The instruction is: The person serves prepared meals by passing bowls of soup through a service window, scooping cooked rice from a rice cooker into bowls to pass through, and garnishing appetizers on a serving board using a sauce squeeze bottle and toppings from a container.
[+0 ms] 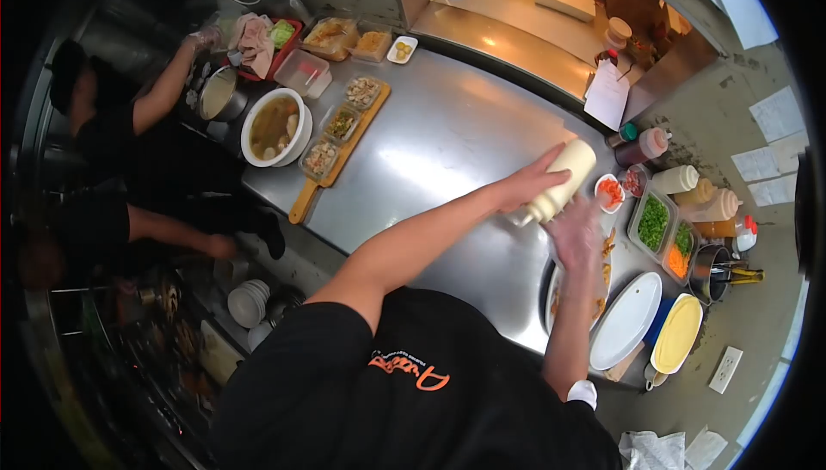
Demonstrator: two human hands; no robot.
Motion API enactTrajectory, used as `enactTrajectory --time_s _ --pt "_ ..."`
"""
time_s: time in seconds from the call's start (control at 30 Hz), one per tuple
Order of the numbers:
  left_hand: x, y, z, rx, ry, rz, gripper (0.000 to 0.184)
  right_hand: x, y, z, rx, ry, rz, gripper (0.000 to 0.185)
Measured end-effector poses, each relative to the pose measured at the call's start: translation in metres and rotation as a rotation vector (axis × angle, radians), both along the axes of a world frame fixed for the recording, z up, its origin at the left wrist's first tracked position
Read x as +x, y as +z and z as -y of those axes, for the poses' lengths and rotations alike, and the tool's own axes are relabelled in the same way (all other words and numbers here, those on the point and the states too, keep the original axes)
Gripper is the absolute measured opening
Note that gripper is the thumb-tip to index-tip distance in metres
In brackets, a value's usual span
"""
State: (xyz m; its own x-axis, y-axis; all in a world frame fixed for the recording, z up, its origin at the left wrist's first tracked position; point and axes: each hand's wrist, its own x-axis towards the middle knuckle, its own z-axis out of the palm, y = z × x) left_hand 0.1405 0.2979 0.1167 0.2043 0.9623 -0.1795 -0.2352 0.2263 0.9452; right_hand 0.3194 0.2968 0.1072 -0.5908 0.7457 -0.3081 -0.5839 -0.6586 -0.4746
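My left hand (533, 179) is wrapped round a cream-coloured squeeze bottle (572, 165), tilted with its nozzle down toward the lower left. Just below the nozzle is my right hand (576, 233), in a clear glove and smeared by motion, so its fingers cannot be made out. Under my right forearm lies an oval plate (550, 294) of food, partly hidden by the arm. A small white dish (610, 194) of chopped red pieces sits just beyond the right hand.
Tubs of chopped greens (653, 221) and orange shreds (680, 255) stand at right, near several sauce bottles (680, 179). A white oval plate (626, 320) lies nearer. At left are a soup bowl (277, 128), a wooden board (348, 153) with small containers, and a co-worker's arm (163, 90).
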Motion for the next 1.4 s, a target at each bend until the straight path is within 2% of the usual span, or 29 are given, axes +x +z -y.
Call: enactTrajectory --time_s 0.03,0.1,0.13,0.17,0.2,0.23,0.3,0.4,0.47,0.5,0.53,0.6,0.63,0.67,0.77,0.8,0.83,0.9,0.93,0.97,1.0,1.07,1.17,1.27,1.3,1.4 --pt "-0.013 -0.008 0.009 0.155 -0.050 -0.202 0.056 -0.021 0.001 -0.007 0.061 -0.061 0.110 0.067" --pt "-0.046 0.016 0.036 0.346 0.010 -0.530 0.058 -0.062 0.006 -0.009 0.168 -0.175 0.355 0.058" --pt "-0.062 0.038 0.045 0.446 0.040 -0.694 0.058 -0.080 0.054 -0.003 0.134 -0.263 0.370 0.051" --pt "-0.075 0.076 0.057 0.534 0.006 -0.383 0.061 -0.085 0.082 -0.002 0.392 -0.285 0.455 0.054" --pt "-0.083 0.119 0.066 0.611 -0.023 -0.070 0.063 -0.098 0.139 0.013 0.739 -0.403 0.477 0.051" --pt "-0.088 0.153 0.072 0.811 0.083 -0.176 0.067 -0.116 0.195 0.038 0.764 -0.560 0.559 0.055" --pt "-0.104 0.205 0.084 1.116 0.274 -0.434 0.078 -0.117 0.225 0.044 1.083 -0.590 0.560 0.063" --pt "-0.160 0.205 0.104 1.187 0.408 -0.614 0.083 -0.183 0.185 0.057 1.205 -0.267 0.654 0.067" --pt "-0.203 0.081 0.126 0.582 0.320 -0.705 0.074 -0.239 0.115 0.053 1.174 -0.049 0.695 0.070" --pt "-0.212 0.020 0.139 0.323 0.341 -0.567 0.072 -0.262 0.080 0.051 1.149 0.014 0.702 0.071" --pt "-0.224 0.000 0.155 0.025 0.329 -0.618 0.071 -0.284 0.052 0.049 1.149 0.038 0.699 0.073" --pt "-0.252 -0.002 0.160 0.157 0.490 -0.452 0.071 -0.317 0.045 0.041 1.282 0.002 0.708 0.076" --pt "-0.273 -0.003 0.153 0.240 0.488 -0.606 0.069 -0.325 0.047 0.038 1.436 -0.040 0.750 0.082" --pt "-0.293 0.023 0.144 0.324 0.510 -0.540 0.066 -0.332 0.054 0.039 1.591 -0.067 0.784 0.089" --pt "-0.337 0.142 0.143 0.713 0.580 -0.637 0.066 -0.361 0.106 0.045 1.528 0.020 0.793 0.076" --pt "-0.346 0.164 0.148 0.861 0.612 -0.723 0.067 -0.375 0.114 0.048 1.557 0.016 0.796 0.071" --pt "-0.357 0.159 0.152 0.943 0.618 -0.844 0.071 -0.384 0.122 0.054 1.586 0.011 0.807 0.067" --pt "-0.385 0.064 0.145 0.423 0.384 -0.708 0.077 -0.406 0.088 0.067 1.351 0.041 0.652 0.054" --pt "-0.390 0.036 0.151 0.144 0.287 -0.648 0.082 -0.416 0.057 0.059 1.241 0.162 0.753 0.059" --pt "-0.395 0.014 0.152 0.127 0.299 -0.573 0.074 -0.423 0.041 0.060 1.134 0.161 0.685 0.065" --pt "-0.398 0.014 0.156 0.183 0.374 -0.652 0.075 -0.432 0.052 0.064 1.021 0.186 0.597 0.068" --pt "-0.412 0.009 0.165 0.122 0.458 -0.554 0.071 -0.440 0.066 0.049 1.179 0.413 0.784 0.073" --pt "-0.436 0.008 0.192 0.274 0.705 -0.675 0.057 -0.446 0.060 0.035 1.554 0.316 1.133 0.068" --pt "-0.453 0.009 0.236 0.117 0.643 -0.550 0.042 -0.463 0.070 0.044 1.247 0.341 1.021 0.068" --pt "-0.456 0.006 0.247 0.089 0.633 -0.547 0.037 -0.467 0.062 0.044 1.232 0.278 1.107 0.065" --pt "-0.461 0.003 0.261 0.022 0.621 -0.556 0.028 -0.478 0.032 0.033 1.254 0.212 0.914 0.063"
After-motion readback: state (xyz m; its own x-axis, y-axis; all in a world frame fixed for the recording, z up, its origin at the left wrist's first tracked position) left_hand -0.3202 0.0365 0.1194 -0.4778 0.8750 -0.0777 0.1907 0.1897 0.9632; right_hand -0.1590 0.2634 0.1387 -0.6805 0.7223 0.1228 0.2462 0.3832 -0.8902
